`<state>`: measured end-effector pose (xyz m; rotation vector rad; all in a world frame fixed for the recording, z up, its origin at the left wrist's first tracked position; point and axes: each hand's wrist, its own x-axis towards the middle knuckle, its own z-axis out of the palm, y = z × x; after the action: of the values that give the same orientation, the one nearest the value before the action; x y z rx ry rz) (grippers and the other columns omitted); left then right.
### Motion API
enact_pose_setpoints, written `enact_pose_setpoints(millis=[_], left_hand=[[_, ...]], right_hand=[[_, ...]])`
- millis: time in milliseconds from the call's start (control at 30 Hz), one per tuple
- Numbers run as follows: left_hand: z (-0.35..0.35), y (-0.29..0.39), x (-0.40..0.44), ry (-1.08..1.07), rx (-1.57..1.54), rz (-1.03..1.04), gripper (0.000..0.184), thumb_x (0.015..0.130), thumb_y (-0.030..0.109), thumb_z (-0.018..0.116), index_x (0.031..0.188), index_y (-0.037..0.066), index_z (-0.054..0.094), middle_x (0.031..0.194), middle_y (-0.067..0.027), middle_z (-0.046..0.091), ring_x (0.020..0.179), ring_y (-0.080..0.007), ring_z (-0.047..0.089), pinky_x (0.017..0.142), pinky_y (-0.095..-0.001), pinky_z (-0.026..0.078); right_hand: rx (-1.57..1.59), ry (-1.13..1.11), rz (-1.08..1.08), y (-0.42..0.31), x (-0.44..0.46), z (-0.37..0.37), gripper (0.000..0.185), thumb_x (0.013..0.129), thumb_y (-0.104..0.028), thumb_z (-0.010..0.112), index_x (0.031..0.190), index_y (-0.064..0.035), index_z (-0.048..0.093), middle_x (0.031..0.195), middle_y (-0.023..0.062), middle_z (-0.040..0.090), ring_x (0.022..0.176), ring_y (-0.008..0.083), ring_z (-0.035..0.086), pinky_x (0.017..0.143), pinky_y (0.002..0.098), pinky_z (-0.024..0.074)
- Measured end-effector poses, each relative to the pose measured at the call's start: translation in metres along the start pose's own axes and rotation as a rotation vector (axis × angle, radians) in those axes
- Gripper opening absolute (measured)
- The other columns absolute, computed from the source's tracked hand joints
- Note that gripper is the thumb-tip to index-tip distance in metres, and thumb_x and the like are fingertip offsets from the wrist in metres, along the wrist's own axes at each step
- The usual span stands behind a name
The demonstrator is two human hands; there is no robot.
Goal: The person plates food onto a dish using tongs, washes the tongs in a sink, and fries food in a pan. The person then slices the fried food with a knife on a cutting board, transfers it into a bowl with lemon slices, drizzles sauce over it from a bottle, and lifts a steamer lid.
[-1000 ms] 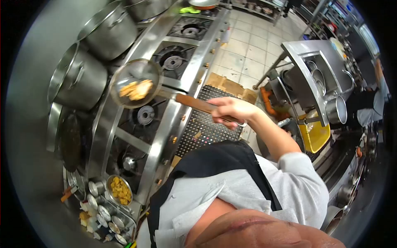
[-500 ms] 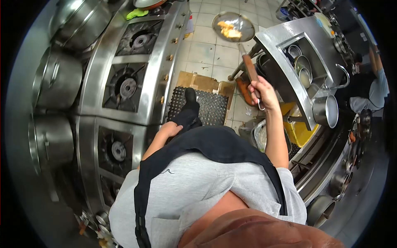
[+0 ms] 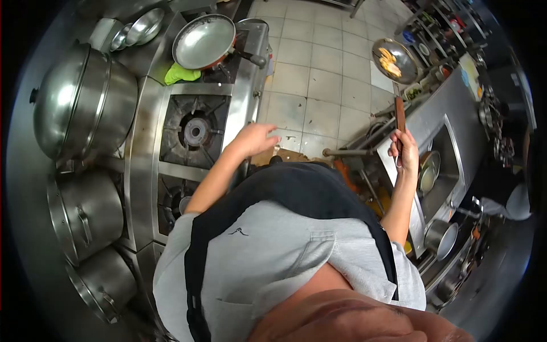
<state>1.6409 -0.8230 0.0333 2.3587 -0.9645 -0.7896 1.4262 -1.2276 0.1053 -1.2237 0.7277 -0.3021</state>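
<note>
My right hand [image 3: 405, 149] is closed around the brown handle of a frying pan [image 3: 408, 58], held out ahead over the far end of the steel sink counter. Inside the pan lies a pale, yellow-orange piece of food [image 3: 390, 61], whose exact kind I cannot make out. My left hand [image 3: 256, 138] is empty, its fingers apart, by the front edge of the gas stove [image 3: 242, 105]. Further up the stove, another frying pan [image 3: 204, 43] with a light interior and dark handle sits beside a bright green cloth [image 3: 181, 74].
Large steel pots [image 3: 85, 214] line the left side. On the right, a steel counter [image 3: 416, 122] holds a sink with pans in it, and a saucepan [image 3: 441, 238] stands nearer me. Tiled floor [image 3: 319, 91] runs between stove and counter. Shelves stand at the far right.
I have moved forward along the stove, so the light pan is now fully in view. My left hand has risen and reached forward. The held pan has shifted right, towards the counter.
</note>
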Motion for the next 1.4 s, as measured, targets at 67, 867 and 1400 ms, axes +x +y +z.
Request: enact_pose_setpoints(millis=[67,867,1400], left_hand=[[-0.057,0.014,0.041,0.034,0.058,-0.002,0.053,0.095,0.044,0.063,0.132,0.006,0.065,0.119,-0.0215,0.070,0.109,-0.0371,0.068,0.094,-0.0434,0.053],[-0.233,-0.023,0.395,0.268,-0.321,-0.401,0.051,0.094,0.039,0.070,0.134,0.007,0.063,0.118,-0.0164,0.072,0.108,-0.0320,0.070,0.093,-0.0390,0.053],[-0.294,-0.078,0.428,0.793,-0.482,-0.811,0.052,0.092,0.039,0.068,0.131,0.005,0.066,0.121,-0.0231,0.070,0.107,-0.0393,0.070,0.093,-0.0450,0.054]], right_hand=[[-0.005,0.033,0.011,-0.008,0.042,0.006,0.012,0.097,-0.013,0.060,0.100,-0.0047,0.052,0.078,0.0044,0.058,0.042,0.0118,0.047,0.041,0.0298,0.0433],[-0.465,-0.777,-0.138,-0.247,0.753,0.491,0.017,0.095,-0.016,0.057,0.082,-0.0049,0.057,0.054,0.0034,0.054,0.036,0.0120,0.046,0.034,0.0245,0.0349],[-1.337,-0.575,-0.801,-0.233,0.927,0.722,0.048,0.090,-0.028,0.057,0.132,-0.0040,0.054,0.107,0.0278,0.071,0.100,0.0403,0.072,0.088,0.0489,0.0555]])
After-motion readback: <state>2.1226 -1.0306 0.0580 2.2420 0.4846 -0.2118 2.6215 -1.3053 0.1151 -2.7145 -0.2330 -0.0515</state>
